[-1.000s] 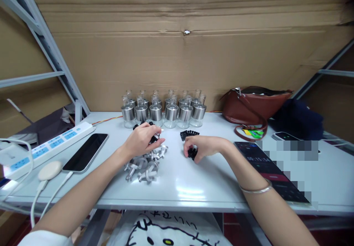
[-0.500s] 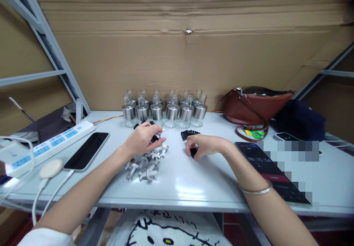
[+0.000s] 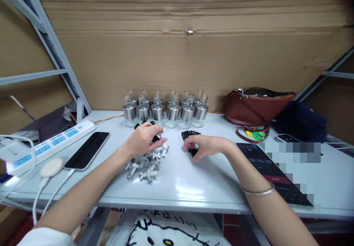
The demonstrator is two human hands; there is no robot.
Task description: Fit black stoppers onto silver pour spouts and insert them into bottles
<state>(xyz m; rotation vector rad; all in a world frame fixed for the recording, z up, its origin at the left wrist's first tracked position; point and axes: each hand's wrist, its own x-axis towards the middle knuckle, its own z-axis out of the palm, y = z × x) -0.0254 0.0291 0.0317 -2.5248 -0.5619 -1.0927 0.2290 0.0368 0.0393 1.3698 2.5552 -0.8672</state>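
Observation:
My left hand (image 3: 143,139) is curled over small black parts at the left, with a black piece (image 3: 156,138) showing between its thumb and fingers. Its fingertips are partly hidden. More black pieces (image 3: 149,122) peek out behind the knuckles. Just below lies a loose heap of grey-white plastic fittings (image 3: 146,166) with round discs and stems. To the right, my right hand (image 3: 203,146) hovers low with thumb and fingers apart around a small black part (image 3: 193,152) on the table. Beyond it sit black ridged pieces (image 3: 189,134) grouped closely together.
Several glass bottles with metal bands (image 3: 173,112) stand in two rows at the back. A brown handbag (image 3: 254,106) and a tablet showing a timer (image 3: 265,165) are on the right. On the left lie a phone (image 3: 87,152), a power strip (image 3: 55,144) and a round white charger (image 3: 51,167).
My right hand's fingers have spread from their pinch on the small black part, which now rests on the table closer to the ridged group. My left hand stays in place.

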